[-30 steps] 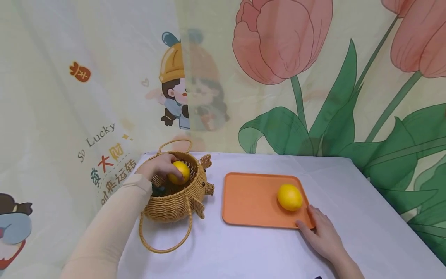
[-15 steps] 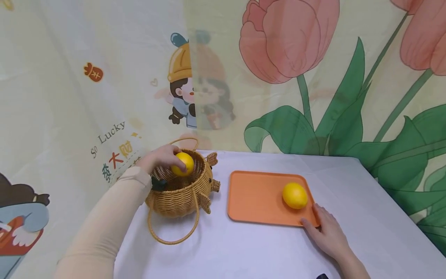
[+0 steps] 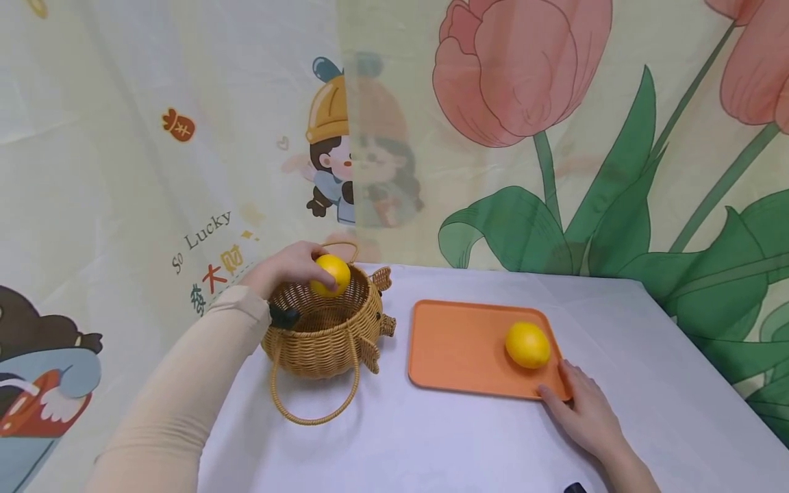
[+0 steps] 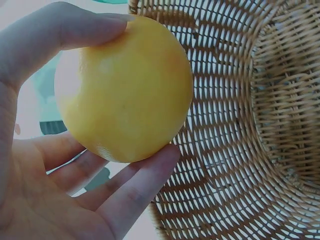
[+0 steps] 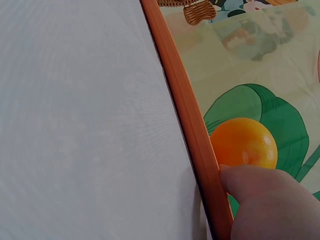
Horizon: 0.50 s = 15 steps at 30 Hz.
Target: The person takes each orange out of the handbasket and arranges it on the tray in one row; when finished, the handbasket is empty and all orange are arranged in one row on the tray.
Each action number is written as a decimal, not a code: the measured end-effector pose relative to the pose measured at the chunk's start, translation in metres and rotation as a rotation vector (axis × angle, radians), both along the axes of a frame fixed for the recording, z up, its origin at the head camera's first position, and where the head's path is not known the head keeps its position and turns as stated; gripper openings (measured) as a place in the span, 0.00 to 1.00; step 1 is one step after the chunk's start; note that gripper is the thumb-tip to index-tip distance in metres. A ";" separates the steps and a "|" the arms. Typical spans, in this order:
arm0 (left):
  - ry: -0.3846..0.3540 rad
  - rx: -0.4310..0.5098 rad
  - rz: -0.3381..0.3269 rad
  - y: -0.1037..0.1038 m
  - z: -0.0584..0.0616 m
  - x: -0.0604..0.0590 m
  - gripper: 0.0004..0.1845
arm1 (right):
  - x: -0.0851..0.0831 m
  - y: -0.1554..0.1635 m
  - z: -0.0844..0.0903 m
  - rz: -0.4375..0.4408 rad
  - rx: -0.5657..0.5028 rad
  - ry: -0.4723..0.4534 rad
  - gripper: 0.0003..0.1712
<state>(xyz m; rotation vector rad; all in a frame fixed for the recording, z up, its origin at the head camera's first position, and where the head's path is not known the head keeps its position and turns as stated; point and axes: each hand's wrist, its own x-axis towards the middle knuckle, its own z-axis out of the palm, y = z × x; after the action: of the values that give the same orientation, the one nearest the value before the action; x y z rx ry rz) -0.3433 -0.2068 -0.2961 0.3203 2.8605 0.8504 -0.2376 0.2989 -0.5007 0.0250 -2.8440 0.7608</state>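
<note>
My left hand [image 3: 296, 265] grips a lemon [image 3: 333, 275] between thumb and fingers, above the open top of a wicker basket [image 3: 323, 352] shaped like a pig. In the left wrist view the lemon [image 4: 125, 90] looks smooth and round, with the woven basket wall [image 4: 220, 125] behind it. A second lemon [image 3: 527, 345] lies on the right part of an orange tray [image 3: 456, 346]. My right hand [image 3: 585, 411] holds the tray's near right corner, thumb on the near edge and fingers along the right side. Its thumb [image 5: 270, 195] shows at the rim in the right wrist view.
A dark green thing [image 3: 283, 316] sits inside the basket at its left, partly hidden by the sleeve. One basket handle [image 3: 316, 419] hangs down onto the white tabletop [image 3: 431, 438]. Printed curtains [image 3: 394, 137] stand behind the table. A small black object [image 3: 575, 487] shows at the bottom edge.
My left hand has lifted the lemon up from inside the basket to above its opening. The head view has shifted a little; my right hand stays at the tray corner.
</note>
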 end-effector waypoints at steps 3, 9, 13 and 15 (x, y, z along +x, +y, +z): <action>0.010 0.013 -0.006 0.004 0.002 0.000 0.33 | 0.000 0.001 0.000 0.003 0.001 0.003 0.52; 0.042 0.054 -0.032 0.016 0.007 0.000 0.35 | 0.001 0.002 0.000 0.013 -0.010 -0.033 0.54; 0.057 0.092 -0.051 0.023 0.011 0.000 0.33 | 0.001 0.002 0.002 0.018 -0.015 -0.043 0.54; 0.069 0.091 -0.055 0.027 0.014 -0.001 0.31 | 0.001 0.003 0.003 0.019 -0.012 -0.034 0.54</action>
<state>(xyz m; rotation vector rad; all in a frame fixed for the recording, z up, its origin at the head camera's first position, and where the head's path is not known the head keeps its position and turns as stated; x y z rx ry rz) -0.3441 -0.1800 -0.2825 0.4448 2.8659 0.9793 -0.2367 0.3016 -0.4979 0.0382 -2.8749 0.7903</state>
